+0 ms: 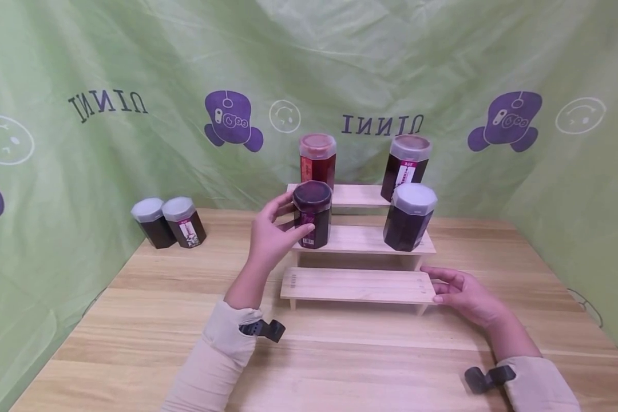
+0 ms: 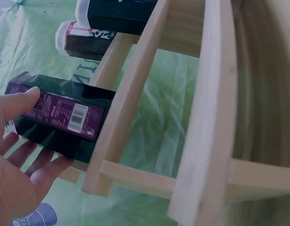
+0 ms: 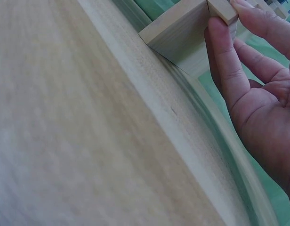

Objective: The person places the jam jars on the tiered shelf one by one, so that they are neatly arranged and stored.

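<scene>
In the head view my left hand (image 1: 269,236) grips a dark purple jar (image 1: 319,220) at the left of the wooden stepped rack's (image 1: 357,285) middle step. The left wrist view shows thumb and fingers around that jar (image 2: 55,113), its barcode label facing out and its base at the step. My right hand (image 1: 466,294) pinches the right end of the lowest step, thumb on top, as the right wrist view of the hand (image 3: 262,94) also shows. On the middle step's right stands a dark jar with a white lid (image 1: 411,217).
A red jar (image 1: 317,157) and a dark jar with a pink-white label (image 1: 405,166) stand on the top step. Two dark jars (image 1: 154,223) stand together at the table's (image 1: 185,309) back left. Green printed fabric (image 1: 340,57) hangs behind and at the sides.
</scene>
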`<state>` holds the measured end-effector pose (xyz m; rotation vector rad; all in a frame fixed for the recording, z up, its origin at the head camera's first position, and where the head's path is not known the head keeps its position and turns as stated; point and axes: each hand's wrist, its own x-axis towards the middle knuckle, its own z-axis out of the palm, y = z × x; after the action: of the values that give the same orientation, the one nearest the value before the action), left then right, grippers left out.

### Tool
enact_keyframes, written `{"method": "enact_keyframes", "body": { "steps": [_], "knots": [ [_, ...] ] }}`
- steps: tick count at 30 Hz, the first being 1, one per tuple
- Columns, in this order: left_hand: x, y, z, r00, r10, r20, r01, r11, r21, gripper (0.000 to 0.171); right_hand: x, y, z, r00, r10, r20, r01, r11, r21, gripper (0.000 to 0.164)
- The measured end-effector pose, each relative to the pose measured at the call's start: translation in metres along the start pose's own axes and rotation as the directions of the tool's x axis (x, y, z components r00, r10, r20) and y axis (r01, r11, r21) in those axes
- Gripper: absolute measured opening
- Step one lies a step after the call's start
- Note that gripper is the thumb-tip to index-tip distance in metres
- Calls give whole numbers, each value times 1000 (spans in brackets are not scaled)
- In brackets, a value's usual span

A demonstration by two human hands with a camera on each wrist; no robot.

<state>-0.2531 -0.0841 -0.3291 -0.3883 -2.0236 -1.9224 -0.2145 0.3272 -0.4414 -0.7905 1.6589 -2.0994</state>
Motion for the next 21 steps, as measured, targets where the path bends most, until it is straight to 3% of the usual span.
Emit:
{"method": "enact_keyframes", "body": {
  "steps": [14,21],
  "knots": [
    [-12,-10,-12,997,-54,47,55,998,-24,64,-1,-1,0,1000,-4,-6,4,1000,-7,61],
    [-10,-12,-21,1000,12,26,-12,1000,-13,60,-1,0,-2,1000,3,-3,-3,1000,-20,61]
  ]
}}
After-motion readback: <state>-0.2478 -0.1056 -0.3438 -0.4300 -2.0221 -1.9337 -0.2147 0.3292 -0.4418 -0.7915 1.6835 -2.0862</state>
